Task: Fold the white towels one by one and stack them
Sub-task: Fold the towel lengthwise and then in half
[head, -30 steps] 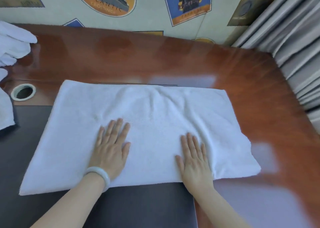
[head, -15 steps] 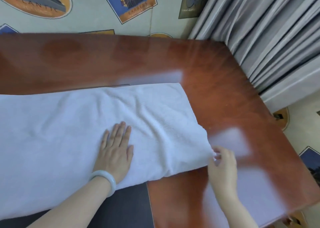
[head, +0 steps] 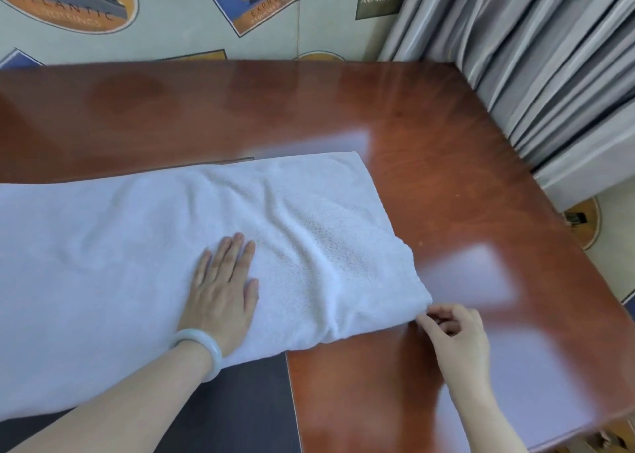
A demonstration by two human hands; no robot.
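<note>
A white towel [head: 309, 232] lies spread flat on the desk [head: 446, 177], its long side running from the left edge of the view to a little past the middle, with soft creases across its right half. Its near edge overlaps a dark mat [head: 233, 401] set into the front of the reddish-brown desk, and its right end rests on the polished wood. The left hand [head: 220, 291] lies palm down on the towel, near the near edge. Its fingers are straight and close together and point away from the person, pressing the cloth flat. A pale bracelet [head: 202, 346] circles that wrist. The right hand [head: 453, 332] is at the towel's near right corner. Its fingers are curled, and the thumb and fingertips meet on the corner of the cloth in a pinch, while the rest of the hand hovers over bare wood. Grey curtains [head: 549, 57] hang beside the far right corner of the desk. The wall [head: 206, 23] behind the desk carries printed travel emblems.
</note>
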